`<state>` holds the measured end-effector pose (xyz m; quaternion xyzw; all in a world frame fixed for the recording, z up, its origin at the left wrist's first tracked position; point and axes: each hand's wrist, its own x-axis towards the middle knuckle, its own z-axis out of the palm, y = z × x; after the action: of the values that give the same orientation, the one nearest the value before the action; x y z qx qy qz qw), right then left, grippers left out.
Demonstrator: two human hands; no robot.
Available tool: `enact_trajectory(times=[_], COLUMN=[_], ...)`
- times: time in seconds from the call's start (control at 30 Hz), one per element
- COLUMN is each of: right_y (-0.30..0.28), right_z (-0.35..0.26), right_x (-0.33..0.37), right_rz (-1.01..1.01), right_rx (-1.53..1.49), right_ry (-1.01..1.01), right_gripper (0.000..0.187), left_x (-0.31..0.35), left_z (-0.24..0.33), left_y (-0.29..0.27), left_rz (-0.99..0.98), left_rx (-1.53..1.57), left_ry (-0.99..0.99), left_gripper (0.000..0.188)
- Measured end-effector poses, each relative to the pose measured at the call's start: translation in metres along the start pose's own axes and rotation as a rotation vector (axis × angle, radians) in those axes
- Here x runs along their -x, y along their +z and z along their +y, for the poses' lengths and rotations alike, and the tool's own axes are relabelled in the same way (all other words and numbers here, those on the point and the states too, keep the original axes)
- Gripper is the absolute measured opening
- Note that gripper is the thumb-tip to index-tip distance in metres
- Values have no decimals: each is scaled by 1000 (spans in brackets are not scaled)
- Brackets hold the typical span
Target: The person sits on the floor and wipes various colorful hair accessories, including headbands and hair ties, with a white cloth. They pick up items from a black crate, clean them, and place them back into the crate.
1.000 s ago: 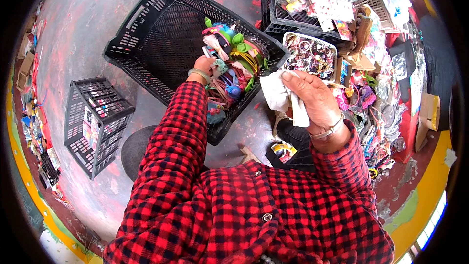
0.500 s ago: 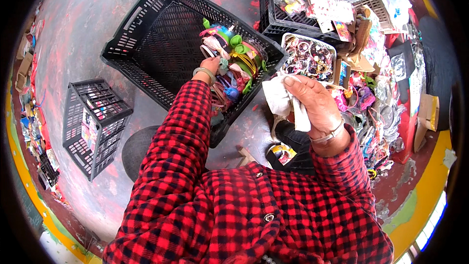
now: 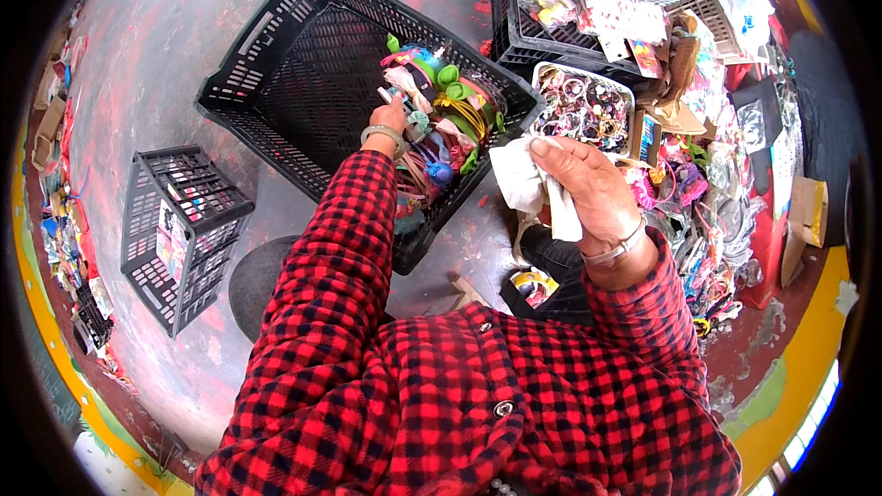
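Note:
A large black plastic crate (image 3: pixel 294 83) stands in front of me with a colourful heap of hair bands (image 3: pixel 450 129) at its right end, some with green bows and blue knots. Against the heap's left edge, my left hand (image 3: pixel 390 121) reaches in with its fingers drawn together; what lies between them is hidden. My right hand (image 3: pixel 588 188) pinches a folded white cloth (image 3: pixel 519 179) between thumb and fingers, held up just outside the crate's right corner.
A white tray of small hair ties (image 3: pixel 583 106) sits beyond my right hand. Farther right spreads a pile of bagged accessories (image 3: pixel 707 202). Stacked crates (image 3: pixel 551 41) stand at the back right. A smaller black crate (image 3: pixel 184 239) rests on the floor at left.
My left hand has shifted slightly away from me along the edge of the heap. The right hand still holds the white cloth, almost unmoved.

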<state>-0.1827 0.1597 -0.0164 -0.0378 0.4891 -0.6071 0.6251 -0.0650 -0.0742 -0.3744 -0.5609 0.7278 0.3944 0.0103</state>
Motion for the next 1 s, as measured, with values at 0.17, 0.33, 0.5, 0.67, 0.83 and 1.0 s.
enact_trajectory(times=[0.17, 0.33, 0.5, 0.67, 0.83, 1.0], right_y=[-1, 0, -3, -2, -5, 4], right_z=[0, -1, 2, -4, 0, -3], right_x=[0, 1, 2, 3, 2, 2], right_rz=[2, 12, 17, -16, 22, -37], right_rx=[-3, 1, -17, -35, -25, 3], right_ry=[-2, -8, -22, 10, -17, 19], right_gripper=[22, 22, 22, 22, 22, 22], left_x=[-6, -8, -16, -35, -44, -73], left_z=[-6, -18, -26, -46, -49, -118], left_y=[2, 10, 20, 42, 38, 44], left_rz=[-79, -81, -136, -101, -107, -168], left_rx=[-99, 111, 58, 333, -310, -296], left_ry=[-8, -93, 28, -93, 410, 341], left_gripper=[40, 29, 25, 24, 18, 19])
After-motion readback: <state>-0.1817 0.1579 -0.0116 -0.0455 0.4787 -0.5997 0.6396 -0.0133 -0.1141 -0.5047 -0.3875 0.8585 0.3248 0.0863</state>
